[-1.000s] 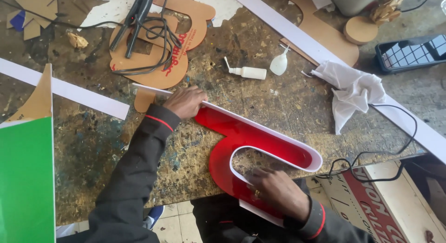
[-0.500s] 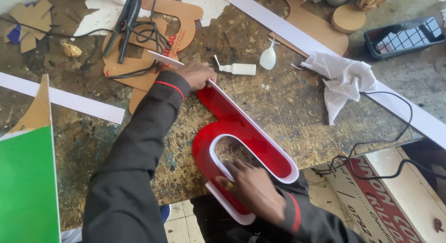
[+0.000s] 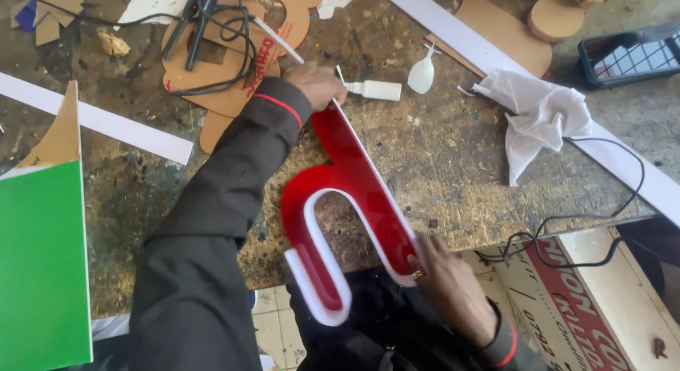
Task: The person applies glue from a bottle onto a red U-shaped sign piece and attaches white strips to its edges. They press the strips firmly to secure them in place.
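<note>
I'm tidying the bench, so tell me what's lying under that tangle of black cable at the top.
Under the black cable lie brown cardboard cutouts, one with red lettering, on the worn workbench. The cable and the left hand's dark sleeve hide part of the cutouts.

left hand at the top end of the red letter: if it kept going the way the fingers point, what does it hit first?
Probably the small white glue bottle. The left hand points right across the bench from the red letter, and the bottle's nozzle lies just beyond its fingertips.

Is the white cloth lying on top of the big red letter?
No, the white cloth lies crumpled on the table, apart from the red letter.
</note>
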